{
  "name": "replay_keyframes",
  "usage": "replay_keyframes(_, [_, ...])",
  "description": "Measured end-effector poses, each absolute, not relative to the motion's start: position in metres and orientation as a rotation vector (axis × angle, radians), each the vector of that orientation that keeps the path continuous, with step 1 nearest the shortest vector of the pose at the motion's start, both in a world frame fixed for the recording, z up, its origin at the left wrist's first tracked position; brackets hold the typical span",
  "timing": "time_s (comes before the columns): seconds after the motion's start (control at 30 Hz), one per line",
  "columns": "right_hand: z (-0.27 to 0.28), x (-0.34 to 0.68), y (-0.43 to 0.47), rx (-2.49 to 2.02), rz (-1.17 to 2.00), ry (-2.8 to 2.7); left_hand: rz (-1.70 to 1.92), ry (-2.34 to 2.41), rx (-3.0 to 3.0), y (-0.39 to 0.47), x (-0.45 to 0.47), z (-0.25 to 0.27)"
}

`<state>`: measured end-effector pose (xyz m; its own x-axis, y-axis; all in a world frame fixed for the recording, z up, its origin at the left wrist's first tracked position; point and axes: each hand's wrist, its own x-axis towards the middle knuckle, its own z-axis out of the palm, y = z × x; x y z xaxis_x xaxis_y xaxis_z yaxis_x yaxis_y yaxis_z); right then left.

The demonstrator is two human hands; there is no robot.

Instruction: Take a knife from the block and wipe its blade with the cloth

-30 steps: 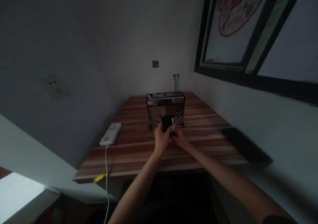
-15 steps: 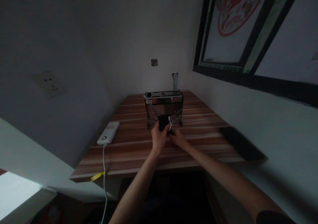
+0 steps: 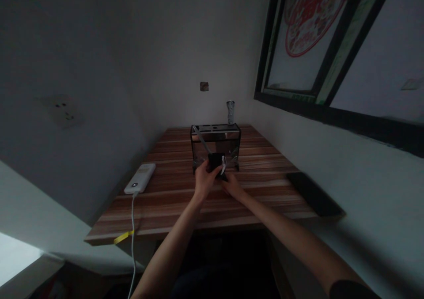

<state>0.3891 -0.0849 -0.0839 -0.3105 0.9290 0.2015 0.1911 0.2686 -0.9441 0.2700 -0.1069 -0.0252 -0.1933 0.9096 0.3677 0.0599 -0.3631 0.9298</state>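
A small dark boxy thing point(image 3: 216, 159) with a white cord-like loop on its right side is held above the table; its kind is too dark to make out. My left hand point(image 3: 203, 177) grips it from the left, the thumb across its front. At its lower right edge, my right hand point(image 3: 232, 187) has its fingers closed, partly hidden behind it. Just beyond stands a black-framed rack point(image 3: 216, 130) with clear panels. A thin grey strip point(image 3: 201, 138) slants from the rack's upper left corner down toward the dark thing. A shiny silvery cylinder point(image 3: 230, 112) rises at the rack's right end.
On the left of the wood-grain table point(image 3: 172, 157) lies a white power bank point(image 3: 141, 178), its white cable point(image 3: 133, 246) hanging over the front edge past a yellow tag point(image 3: 123, 237). A flat black slab point(image 3: 314, 194) rests along the right edge. Walls close in both sides.
The whole view has shifted slightly, with the table things a little further left. Both hands keep their hold around the dark boxy thing, which has barely moved relative to the rack.
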Motion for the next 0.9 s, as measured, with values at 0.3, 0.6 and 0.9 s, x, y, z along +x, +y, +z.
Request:
replay_keyframes(0.3, [-0.082, 0.388, -0.087, -1.072, 1.114, -1.724, 1.724, 1.193, 1.375, -0.104, 0.259, -0.013])
replay_keyframes(0.6, [-0.086, 0.387, -0.085, -1.072, 1.121, -1.703, 1.834, 1.133, 1.372, -0.099, 0.243, 0.015])
replay_keyframes(0.9, [-0.084, 0.388, -0.087, -1.071, 1.093, -1.759, 1.990, 1.029, 1.310, -0.092, 0.225, 0.046])
